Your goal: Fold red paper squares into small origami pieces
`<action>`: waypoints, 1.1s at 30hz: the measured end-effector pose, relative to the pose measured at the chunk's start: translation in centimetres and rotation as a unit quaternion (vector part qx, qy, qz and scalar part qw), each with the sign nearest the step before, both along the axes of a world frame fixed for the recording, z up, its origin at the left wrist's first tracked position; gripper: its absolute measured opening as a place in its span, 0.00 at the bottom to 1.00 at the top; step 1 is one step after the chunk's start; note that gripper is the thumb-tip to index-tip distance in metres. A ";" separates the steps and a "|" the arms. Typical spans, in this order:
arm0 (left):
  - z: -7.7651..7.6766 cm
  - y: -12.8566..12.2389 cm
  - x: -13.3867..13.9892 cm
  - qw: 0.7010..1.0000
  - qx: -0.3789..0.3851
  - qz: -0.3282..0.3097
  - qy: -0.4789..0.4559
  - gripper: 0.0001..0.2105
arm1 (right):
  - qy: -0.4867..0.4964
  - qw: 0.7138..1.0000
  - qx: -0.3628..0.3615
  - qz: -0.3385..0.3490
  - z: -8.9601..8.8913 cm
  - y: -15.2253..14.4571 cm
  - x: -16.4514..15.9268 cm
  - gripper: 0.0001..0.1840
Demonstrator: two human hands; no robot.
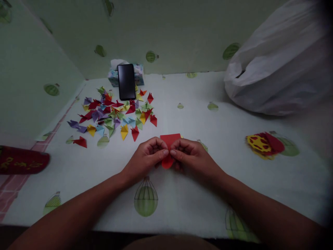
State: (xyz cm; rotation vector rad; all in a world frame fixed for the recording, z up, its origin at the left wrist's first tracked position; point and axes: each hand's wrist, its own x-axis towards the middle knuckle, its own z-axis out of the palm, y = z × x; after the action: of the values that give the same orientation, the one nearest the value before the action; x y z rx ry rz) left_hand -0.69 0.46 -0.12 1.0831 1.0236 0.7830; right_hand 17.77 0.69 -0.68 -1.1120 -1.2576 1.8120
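Close to the middle of the table, my left hand (153, 151) and my right hand (186, 152) meet with thumbs and fingertips pinched on a piece of red paper (168, 162). Its lower part curves down below my thumbs; my fingers cover much of the rest. Just behind the fingertips shows a flat red paper sheet (170, 138) with a straight top edge and a sliver of yellow at its right corner. Whether this sheet and the curved part are one piece, I cannot tell.
Several small folded paper cranes (109, 113) in many colours lie scattered at the back left. A black phone (127, 82) leans on a tissue box (139, 74). Red and yellow paper cutouts (262, 144) lie right, below a white plastic bag (281, 66). A red cylinder (24, 161) sits left.
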 end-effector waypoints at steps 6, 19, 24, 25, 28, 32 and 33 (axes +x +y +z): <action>0.1 -0.1 0.1 1.000 -0.006 -0.001 -0.001 0.11 | -0.036 0.999 0.023 0.002 0.2 -0.1 -0.2 0.12; 0.4 0.0 0.2 0.999 -0.016 -0.003 0.036 0.10 | -0.149 0.965 0.215 0.008 0.2 -0.2 0.3 0.11; 0.4 0.1 0.2 0.999 -0.014 -0.008 0.036 0.10 | -0.155 0.958 0.241 0.009 0.0 -0.1 0.4 0.10; 0.4 0.1 0.2 0.999 -0.015 -0.012 0.037 0.10 | -0.155 0.958 0.242 0.010 -0.1 0.0 0.4 0.10; 0.5 0.1 0.2 0.999 -0.016 -0.022 0.045 0.10 | -0.162 0.954 0.252 0.011 -0.1 0.1 0.4 0.10; 0.6 0.2 0.2 0.998 -0.020 -0.031 0.042 0.10 | -0.176 0.946 0.272 0.012 0.1 0.1 0.4 0.11; 0.6 0.2 0.1 0.998 -0.019 -0.033 0.040 0.10 | -0.178 0.945 0.275 0.013 0.1 0.1 0.4 0.11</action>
State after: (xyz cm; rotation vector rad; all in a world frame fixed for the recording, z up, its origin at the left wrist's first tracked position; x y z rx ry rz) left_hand -0.55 0.64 0.47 1.1176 1.0604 0.6685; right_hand 18.19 0.76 -0.56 -1.1180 -1.8494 1.1779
